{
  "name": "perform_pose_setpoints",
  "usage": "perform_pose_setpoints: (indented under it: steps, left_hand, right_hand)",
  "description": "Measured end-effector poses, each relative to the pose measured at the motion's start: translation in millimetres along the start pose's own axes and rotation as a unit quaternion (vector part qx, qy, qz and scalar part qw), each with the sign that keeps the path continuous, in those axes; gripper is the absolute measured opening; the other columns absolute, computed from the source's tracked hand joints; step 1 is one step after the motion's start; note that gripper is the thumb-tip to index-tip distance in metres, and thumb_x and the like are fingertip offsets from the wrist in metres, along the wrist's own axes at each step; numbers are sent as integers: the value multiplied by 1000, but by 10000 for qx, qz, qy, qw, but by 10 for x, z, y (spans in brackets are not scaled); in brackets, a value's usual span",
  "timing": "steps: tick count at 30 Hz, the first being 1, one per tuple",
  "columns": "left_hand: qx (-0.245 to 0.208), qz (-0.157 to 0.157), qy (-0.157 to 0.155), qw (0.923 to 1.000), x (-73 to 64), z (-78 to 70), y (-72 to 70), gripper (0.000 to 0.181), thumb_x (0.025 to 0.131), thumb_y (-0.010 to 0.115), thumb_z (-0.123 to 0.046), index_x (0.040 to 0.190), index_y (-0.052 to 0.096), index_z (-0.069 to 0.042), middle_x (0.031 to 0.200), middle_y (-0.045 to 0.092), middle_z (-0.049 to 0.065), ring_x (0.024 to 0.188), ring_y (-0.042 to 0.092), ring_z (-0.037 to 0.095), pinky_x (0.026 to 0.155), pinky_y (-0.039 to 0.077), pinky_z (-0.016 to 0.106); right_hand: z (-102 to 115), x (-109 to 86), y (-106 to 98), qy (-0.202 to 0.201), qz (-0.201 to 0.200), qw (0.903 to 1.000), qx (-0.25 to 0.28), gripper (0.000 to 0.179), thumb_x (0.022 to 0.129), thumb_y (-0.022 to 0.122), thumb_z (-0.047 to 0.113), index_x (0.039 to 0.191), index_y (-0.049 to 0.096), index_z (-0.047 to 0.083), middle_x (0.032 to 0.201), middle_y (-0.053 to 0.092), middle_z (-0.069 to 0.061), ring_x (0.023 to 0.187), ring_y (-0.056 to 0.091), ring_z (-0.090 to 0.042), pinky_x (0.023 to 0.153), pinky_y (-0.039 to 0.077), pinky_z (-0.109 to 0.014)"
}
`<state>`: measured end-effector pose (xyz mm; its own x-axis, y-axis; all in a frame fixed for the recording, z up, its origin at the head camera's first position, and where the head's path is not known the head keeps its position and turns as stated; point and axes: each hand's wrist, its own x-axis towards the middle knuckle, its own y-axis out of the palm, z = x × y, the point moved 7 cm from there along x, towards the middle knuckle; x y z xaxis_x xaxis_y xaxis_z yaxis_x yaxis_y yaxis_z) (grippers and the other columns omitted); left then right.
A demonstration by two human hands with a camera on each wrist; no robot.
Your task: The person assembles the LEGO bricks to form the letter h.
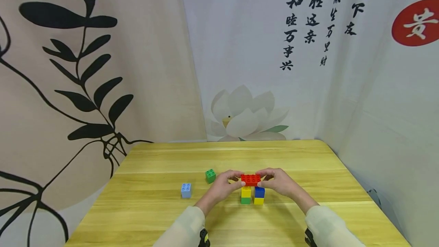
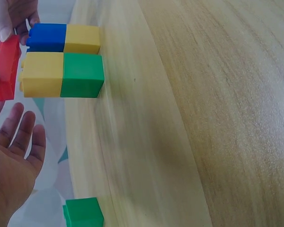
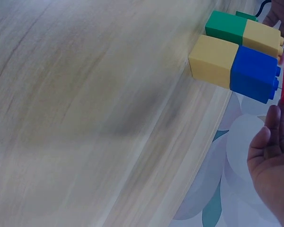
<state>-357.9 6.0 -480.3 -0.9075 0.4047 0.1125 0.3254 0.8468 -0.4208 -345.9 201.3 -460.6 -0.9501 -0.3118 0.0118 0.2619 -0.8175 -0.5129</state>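
Note:
A long red toy brick (image 1: 250,180) is held level by both hands, one at each end. My left hand (image 1: 223,184) pinches its left end between thumb and fingers, and my right hand (image 1: 279,182) pinches the right end. Beneath it stand two short stacks side by side with a narrow gap. The left stack has a yellow brick (image 1: 245,192) on a green brick (image 1: 245,201); the right one has a blue brick (image 1: 259,192) on a yellow brick (image 1: 258,201). In the left wrist view the red brick (image 2: 7,67) appears slightly apart from the stacks' studs.
To the left on the wooden table (image 1: 154,216) lie a light blue brick (image 1: 186,190) and a loose green brick (image 1: 210,176). A printed curtain (image 1: 161,68) hangs behind the table's far edge.

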Motion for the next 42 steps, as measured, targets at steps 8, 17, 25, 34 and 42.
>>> perform_pose_setpoints:
  steps: [8, 17, 25, 34, 42]
  left_hand:
    - [10, 46, -62, 10000, -5, 59, 27, 31, 94, 70, -29, 123, 69, -18, 120, 63, -2, 112, 55, 26, 85, 52, 40]
    - [-10, 9, -98, 10000, -16, 79, 48, 30, 94, 70, -29, 122, 70, -18, 118, 64, -4, 109, 55, 21, 84, 50, 40]
    - [54, 37, 65, 10000, -42, 63, 51, 31, 94, 70, -27, 122, 70, -14, 114, 65, -2, 107, 56, 23, 83, 50, 39]
    - [-61, -27, -32, 10000, -45, 104, 81, 27, 94, 70, -27, 119, 71, -17, 109, 67, -5, 103, 56, 20, 82, 49, 38]
    - [-80, -32, -31, 10000, -43, 127, 75, 29, 93, 71, -29, 120, 71, -17, 109, 67, -4, 103, 57, 20, 81, 50, 38]
  right_hand:
    - [-56, 1, 12, 63, -82, 9999, -43, 45, 87, 77, 19, 126, 65, -1, 100, 64, -7, 89, 56, -25, 74, 51, -35]
    - [-74, -14, 26, 18, -88, 9999, -87, 43, 87, 78, 20, 124, 67, 2, 99, 64, -7, 88, 56, -24, 72, 51, -35]
    - [-95, -34, 42, 11, -94, 9999, -95, 42, 88, 77, 23, 124, 67, 4, 99, 64, -6, 89, 56, -27, 70, 50, -39]
    - [-128, -54, 47, -129, -120, 9998, -72, 42, 88, 77, 24, 124, 68, 6, 101, 63, -5, 86, 54, -23, 65, 47, -34]
    - [-168, -45, 49, -58, -149, 9997, -181, 41, 89, 76, 29, 124, 69, 10, 104, 64, -2, 87, 53, -24, 65, 46, -33]
